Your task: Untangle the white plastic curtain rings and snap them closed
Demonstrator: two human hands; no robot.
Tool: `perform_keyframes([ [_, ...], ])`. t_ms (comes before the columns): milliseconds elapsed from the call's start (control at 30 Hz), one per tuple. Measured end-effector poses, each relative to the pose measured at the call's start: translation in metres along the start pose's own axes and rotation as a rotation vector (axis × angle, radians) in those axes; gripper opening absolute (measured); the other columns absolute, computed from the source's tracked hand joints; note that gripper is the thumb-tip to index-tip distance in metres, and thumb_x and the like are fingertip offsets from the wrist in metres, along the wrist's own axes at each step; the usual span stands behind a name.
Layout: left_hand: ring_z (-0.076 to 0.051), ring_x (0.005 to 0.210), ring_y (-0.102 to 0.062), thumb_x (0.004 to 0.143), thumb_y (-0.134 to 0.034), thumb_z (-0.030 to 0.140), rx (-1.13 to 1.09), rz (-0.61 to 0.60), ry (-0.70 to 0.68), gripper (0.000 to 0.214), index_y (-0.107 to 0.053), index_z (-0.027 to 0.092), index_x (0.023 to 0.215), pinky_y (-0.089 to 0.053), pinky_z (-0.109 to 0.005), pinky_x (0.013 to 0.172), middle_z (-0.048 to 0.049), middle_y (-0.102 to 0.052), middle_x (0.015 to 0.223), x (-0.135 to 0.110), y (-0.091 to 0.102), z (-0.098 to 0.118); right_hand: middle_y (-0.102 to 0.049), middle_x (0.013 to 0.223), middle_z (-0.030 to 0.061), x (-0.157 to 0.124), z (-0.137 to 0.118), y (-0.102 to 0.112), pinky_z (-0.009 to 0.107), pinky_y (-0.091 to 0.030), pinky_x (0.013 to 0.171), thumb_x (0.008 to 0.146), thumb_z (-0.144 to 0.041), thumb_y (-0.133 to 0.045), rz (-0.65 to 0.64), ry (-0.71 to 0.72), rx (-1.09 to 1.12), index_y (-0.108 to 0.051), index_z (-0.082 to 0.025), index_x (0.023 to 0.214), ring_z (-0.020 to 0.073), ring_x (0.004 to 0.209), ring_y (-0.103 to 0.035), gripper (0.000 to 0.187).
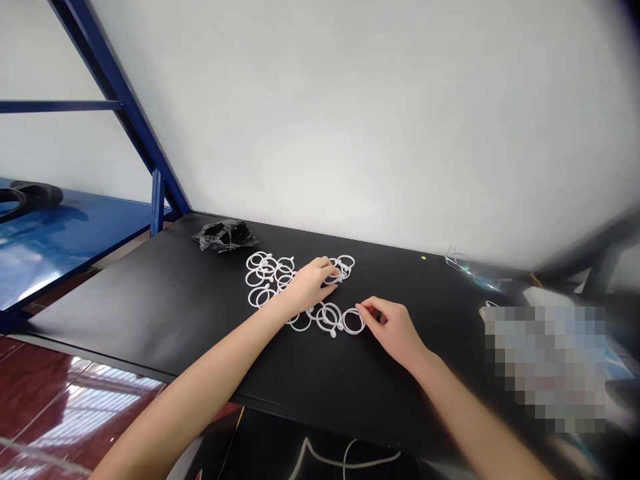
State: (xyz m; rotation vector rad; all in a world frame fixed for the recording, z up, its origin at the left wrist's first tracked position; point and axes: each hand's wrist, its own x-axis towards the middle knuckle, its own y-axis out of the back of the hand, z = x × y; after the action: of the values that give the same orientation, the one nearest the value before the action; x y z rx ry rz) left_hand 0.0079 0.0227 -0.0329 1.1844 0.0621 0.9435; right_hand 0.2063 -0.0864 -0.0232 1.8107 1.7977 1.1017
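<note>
Many white curtain rings (259,298), thin hoops with small knobbed eyelets, lie loosely overlapping on a black tabletop (200,320). My left hand (313,280) reaches across them, its bent fingers and thumb closed about a ring in the small group (346,262) at the upper right. Part of the heap is hidden under that hand and forearm. At the right end of the lower row, my right hand (393,327) pinches the edge of another ring (353,322) between thumb and index finger. This ring appears to lie flat on or just above the tabletop.
A crumpled black plastic bag (225,237) lies open at the back left. Clear plastic packaging (457,260) and a blurred-out item (545,367) are on the right. A white wall (375,133) rises behind, with a blue metal frame (120,100) at left. Cables (345,462) hang below the front edge.
</note>
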Motion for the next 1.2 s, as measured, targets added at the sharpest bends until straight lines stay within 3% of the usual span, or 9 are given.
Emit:
perform_keyframes([
  [300,-0.024,0.105,-0.061,0.091,-0.058,0.023,-0.013,0.084,-0.068,0.010,-0.062,0.017,0.098,-0.051,-0.040,0.092,-0.0096,-0.063,0.115,0.002,0.000,0.002,-0.057,0.061,-0.0019,-0.001,0.000,0.000,0.025,-0.038,0.051,0.094,-0.035,-0.052,0.011,0.014,-0.007,-0.060,-0.021,0.072,0.0125,0.055,-0.051,0.027],
  [400,-0.021,0.101,-0.062,0.096,-0.049,0.022,-0.076,0.108,-0.108,0.015,-0.062,0.017,0.100,-0.052,-0.035,0.089,-0.0092,-0.065,0.109,0.002,0.005,0.007,-0.057,0.062,-0.0010,0.000,0.001,0.000,0.025,-0.039,0.050,0.093,-0.034,-0.053,0.042,0.028,-0.025,-0.060,-0.021,0.072,0.0124,0.054,-0.050,0.026],
  [500,-0.018,0.090,-0.064,0.097,-0.045,0.020,-0.126,0.091,-0.186,0.019,-0.063,0.016,0.101,-0.052,-0.030,0.079,-0.0077,-0.067,0.096,0.000,0.008,0.014,-0.063,0.073,0.0016,0.002,0.000,0.000,0.025,-0.041,0.046,0.090,-0.035,-0.059,0.159,-0.001,0.061,-0.064,-0.020,0.088,0.0115,0.053,-0.052,0.016],
  [633,-0.016,0.081,-0.064,0.097,-0.045,0.022,-0.092,0.087,-0.246,0.021,-0.064,0.016,0.100,-0.051,-0.027,0.073,-0.0074,-0.068,0.089,-0.003,0.004,0.024,-0.068,0.092,0.0065,0.001,-0.003,-0.001,0.024,-0.050,0.046,0.085,-0.034,-0.067,0.241,0.007,0.269,-0.059,-0.020,0.115,0.0134,0.061,-0.061,0.034],
  [867,-0.016,0.069,-0.063,0.095,-0.043,0.018,0.005,0.035,-0.280,0.020,-0.063,0.016,0.095,-0.051,-0.029,0.073,-0.0037,-0.066,0.073,-0.004,0.001,0.039,-0.067,0.083,0.0024,-0.003,-0.009,-0.006,0.024,-0.056,0.054,0.088,-0.018,-0.063,0.339,0.229,0.199,-0.066,-0.022,0.096,0.0135,0.067,-0.064,0.010],
  [967,-0.015,0.067,-0.061,0.091,-0.044,0.024,-0.013,0.110,-0.299,0.020,-0.061,0.016,0.097,-0.051,-0.028,0.067,-0.0046,-0.065,0.078,-0.006,0.006,0.046,-0.067,0.083,0.0021,-0.005,-0.008,-0.007,0.025,-0.058,0.055,0.088,-0.016,-0.062,0.380,0.216,0.221,-0.067,-0.022,0.098,0.0133,0.065,-0.065,0.012],
  [1100,-0.015,0.070,-0.060,0.089,-0.044,0.045,-0.035,0.315,-0.278,0.034,-0.059,0.015,0.099,-0.049,-0.026,0.057,-0.0115,-0.064,0.102,-0.008,0.012,0.055,-0.070,0.089,0.0039,-0.009,-0.014,-0.010,0.026,-0.060,0.060,0.087,-0.012,-0.062,0.375,0.289,0.291,-0.067,-0.021,0.099,0.0154,0.072,-0.069,0.016],
  [1200,-0.014,0.063,-0.056,0.095,-0.035,0.043,0.031,0.320,-0.340,0.038,-0.059,0.016,0.085,-0.046,-0.026,0.056,-0.0073,-0.064,0.083,-0.008,0.009,0.056,-0.071,0.089,0.0051,-0.011,-0.024,-0.013,0.027,-0.059,0.061,0.087,-0.008,-0.060,0.387,0.363,0.306,-0.067,-0.021,0.096,0.0163,0.074,-0.068,0.017],
])
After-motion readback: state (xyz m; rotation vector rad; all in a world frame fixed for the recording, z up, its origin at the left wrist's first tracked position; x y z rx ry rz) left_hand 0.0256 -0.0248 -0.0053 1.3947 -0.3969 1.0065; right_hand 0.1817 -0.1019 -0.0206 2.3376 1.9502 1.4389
